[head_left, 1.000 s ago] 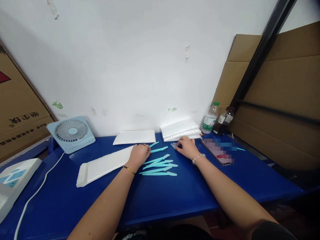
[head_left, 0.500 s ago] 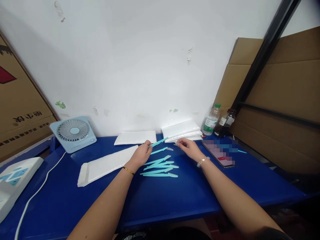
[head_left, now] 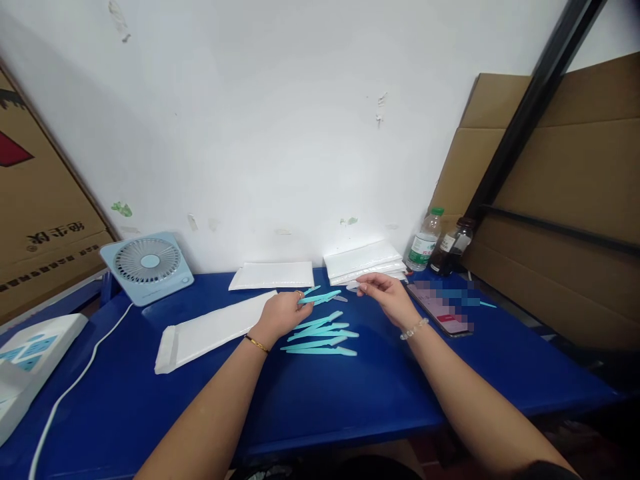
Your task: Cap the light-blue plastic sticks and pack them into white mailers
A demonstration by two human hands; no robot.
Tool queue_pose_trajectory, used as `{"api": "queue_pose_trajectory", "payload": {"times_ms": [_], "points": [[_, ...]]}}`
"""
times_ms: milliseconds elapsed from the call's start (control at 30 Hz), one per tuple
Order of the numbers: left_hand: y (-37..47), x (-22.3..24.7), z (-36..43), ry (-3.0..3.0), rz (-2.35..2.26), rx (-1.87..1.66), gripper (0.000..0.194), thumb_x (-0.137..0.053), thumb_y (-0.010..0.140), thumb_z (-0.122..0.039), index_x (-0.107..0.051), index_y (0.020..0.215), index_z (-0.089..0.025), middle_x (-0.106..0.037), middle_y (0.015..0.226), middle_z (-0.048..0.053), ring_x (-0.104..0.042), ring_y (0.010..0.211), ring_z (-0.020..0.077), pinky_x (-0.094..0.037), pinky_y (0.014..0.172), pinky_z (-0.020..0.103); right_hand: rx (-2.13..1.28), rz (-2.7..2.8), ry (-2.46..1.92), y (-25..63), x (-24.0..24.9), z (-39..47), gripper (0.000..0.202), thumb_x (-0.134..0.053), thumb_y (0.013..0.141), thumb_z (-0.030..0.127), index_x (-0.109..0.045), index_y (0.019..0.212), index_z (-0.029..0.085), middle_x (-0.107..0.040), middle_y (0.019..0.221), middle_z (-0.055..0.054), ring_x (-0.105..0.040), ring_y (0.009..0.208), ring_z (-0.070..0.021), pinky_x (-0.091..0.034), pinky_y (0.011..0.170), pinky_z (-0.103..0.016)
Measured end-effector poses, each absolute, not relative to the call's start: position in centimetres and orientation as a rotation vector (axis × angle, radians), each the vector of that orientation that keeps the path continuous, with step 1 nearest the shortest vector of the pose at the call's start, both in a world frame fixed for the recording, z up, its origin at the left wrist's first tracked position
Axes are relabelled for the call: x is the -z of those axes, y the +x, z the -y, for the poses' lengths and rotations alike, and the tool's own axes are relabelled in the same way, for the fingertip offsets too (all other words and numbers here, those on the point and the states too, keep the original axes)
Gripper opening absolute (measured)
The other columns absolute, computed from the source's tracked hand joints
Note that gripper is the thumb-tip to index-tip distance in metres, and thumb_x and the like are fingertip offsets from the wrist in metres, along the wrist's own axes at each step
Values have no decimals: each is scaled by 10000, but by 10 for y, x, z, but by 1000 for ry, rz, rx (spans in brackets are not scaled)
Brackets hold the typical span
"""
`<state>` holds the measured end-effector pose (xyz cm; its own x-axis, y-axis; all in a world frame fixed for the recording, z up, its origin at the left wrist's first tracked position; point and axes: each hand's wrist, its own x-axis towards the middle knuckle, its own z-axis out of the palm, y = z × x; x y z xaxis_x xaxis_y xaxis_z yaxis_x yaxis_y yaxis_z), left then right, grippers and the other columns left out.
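My left hand [head_left: 281, 312] is closed on a turquoise eyebrow razor [head_left: 321, 297], which points right from the fingertips. Another turquoise razor [head_left: 312, 291] shows partly just behind it. Between the thumb and fingers of my right hand [head_left: 385, 295] is a small pale translucent blade cap [head_left: 353, 286], low over the table. Several more turquoise razors [head_left: 320, 331] lie loosely side by side in front of the hands, blade ends to the right. Beside my left hand a long white padded mailer [head_left: 215, 330] lies slanted, its flap end toward the lower left.
White padded mailers lie along the wall, one mailer [head_left: 273, 275] and a stack [head_left: 365, 261]. A phone [head_left: 440, 310], a green-capped bottle [head_left: 423, 243] and a dark bottle [head_left: 453, 248] are on the right. Left are a blue fan [head_left: 149, 263], a power strip [head_left: 35, 363] and a cable [head_left: 75, 373].
The razor in my left hand has come down and turned flatter, away from the mailer stack. My right hand has stayed nearly in place, with the pale cap showing more clearly.
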<state>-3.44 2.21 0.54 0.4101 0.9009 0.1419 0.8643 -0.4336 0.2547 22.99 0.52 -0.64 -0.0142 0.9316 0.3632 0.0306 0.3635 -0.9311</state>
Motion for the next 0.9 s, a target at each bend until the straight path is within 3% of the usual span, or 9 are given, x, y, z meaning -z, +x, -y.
{"api": "queue_pose_trajectory", "payload": {"times_ms": [533, 900], "points": [[-33, -4, -22, 2574, -1603, -324, 412, -343, 862, -503, -530, 662, -196, -587, 607, 26, -519, 550, 159, -210, 481, 270, -579, 1680, -1033, 218, 1, 4, 146, -642, 762, 320, -649, 818, 185, -650, 755, -36, -579, 689, -160, -478, 672, -305], [-33, -6, -21, 2588, -1671, -276, 367, -356, 857, -453, -551, 673, -203, -602, 619, 29, -549, 587, 176, -245, 499, 263, -534, 1690, -1053, 215, 0, 6, 129, -635, 764, 297, -657, 815, 180, -671, 764, -44, -595, 697, -162, -489, 682, -303]]}}
